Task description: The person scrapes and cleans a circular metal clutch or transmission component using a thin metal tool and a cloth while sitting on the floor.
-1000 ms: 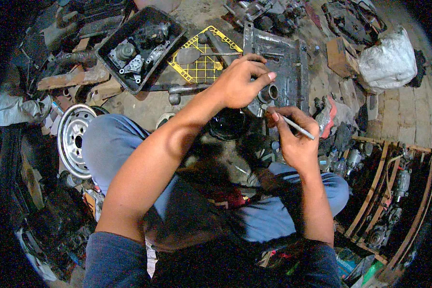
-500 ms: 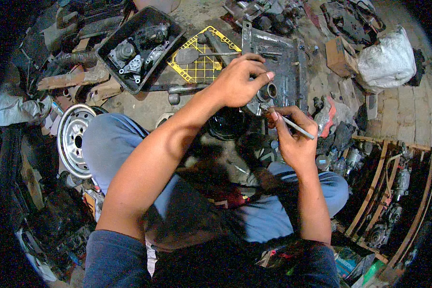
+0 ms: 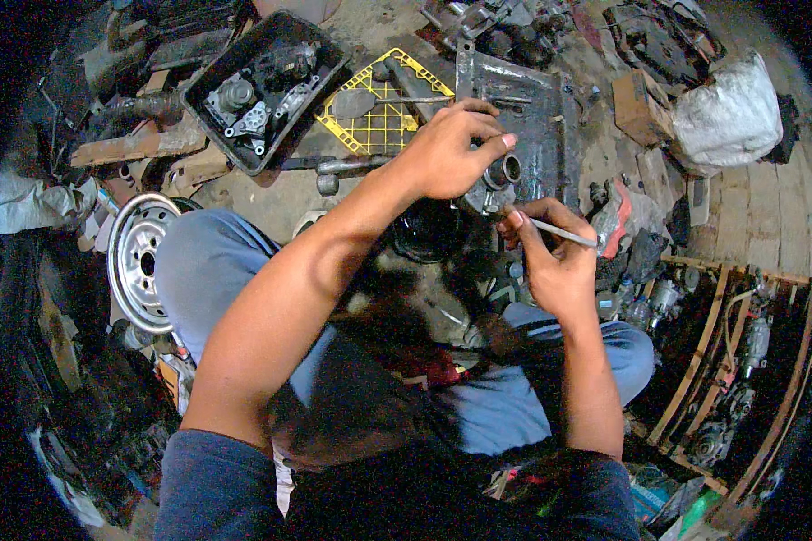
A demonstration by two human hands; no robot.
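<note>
The left hand (image 3: 447, 158) grips a metal part (image 3: 501, 173); the right hand (image 3: 550, 261) pinches a thin rod (image 3: 564, 233). A black tray (image 3: 209, 122) on the floor holds greasy metal parts (image 3: 244, 99).

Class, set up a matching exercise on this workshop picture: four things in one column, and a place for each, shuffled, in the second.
Things:
1 thin rod
2 wheel rim
3 white sack
4 yellow grid

Places:
A far right
B in the right hand
C beside the left knee
D beyond the left hand

Pairs: 1-B, 2-C, 3-A, 4-D
</note>
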